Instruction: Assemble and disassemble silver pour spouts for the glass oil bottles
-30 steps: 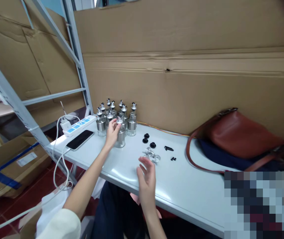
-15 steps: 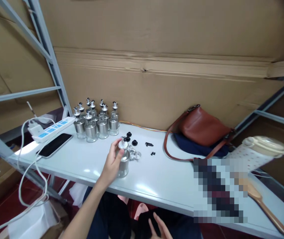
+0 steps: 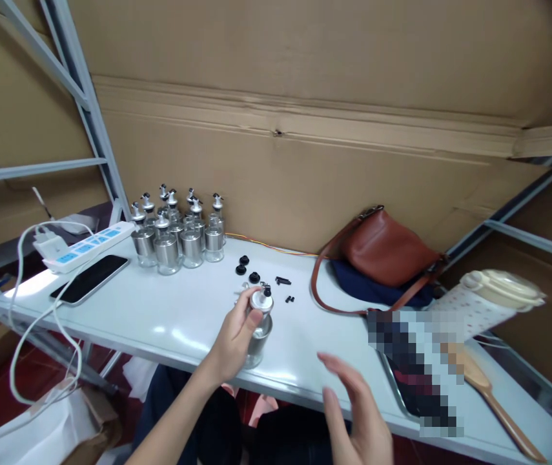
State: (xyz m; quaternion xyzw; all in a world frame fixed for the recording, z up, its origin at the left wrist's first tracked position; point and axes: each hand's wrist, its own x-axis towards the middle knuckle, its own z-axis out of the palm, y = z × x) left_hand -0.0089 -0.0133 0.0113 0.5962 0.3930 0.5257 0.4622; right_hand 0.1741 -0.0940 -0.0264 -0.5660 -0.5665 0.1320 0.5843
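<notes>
Head view: since half a second ago the bottle (image 3: pixel 262 330) has shifted right and closer to the person, carried by the left hand (image 3: pixel 234 332); the right hand (image 3: pixel 360 407) has risen from the lap to the table's front edge. Left hand grips the bottle near its neck, thumb in front, fingers behind. Bottle leans slightly, silver pourer top on; can't tell if the base touches the table (image 3: pixel 183 329). Right hand open, fingers curved, holding nothing, apart from the bottle and to its right.

Just beyond the left hand: silvery pieces (image 3: pixel 245 285), mostly hidden, then three round black parts (image 3: pixel 254 278). Thin black pieces (image 3: pixel 283 281) and small black bits (image 3: pixel 288 299) lie beyond and between the hands. Group of bottles (image 3: pixel 166 255) stands upright, farther back and left of the left hand; most have pourers. Left of those: power strip (image 3: pixel 89 245) and phone (image 3: pixel 92 279). Beyond the right hand, a brown bag (image 3: pixel 387 248); to its right, a wooden utensil (image 3: pixel 498 400).
</notes>
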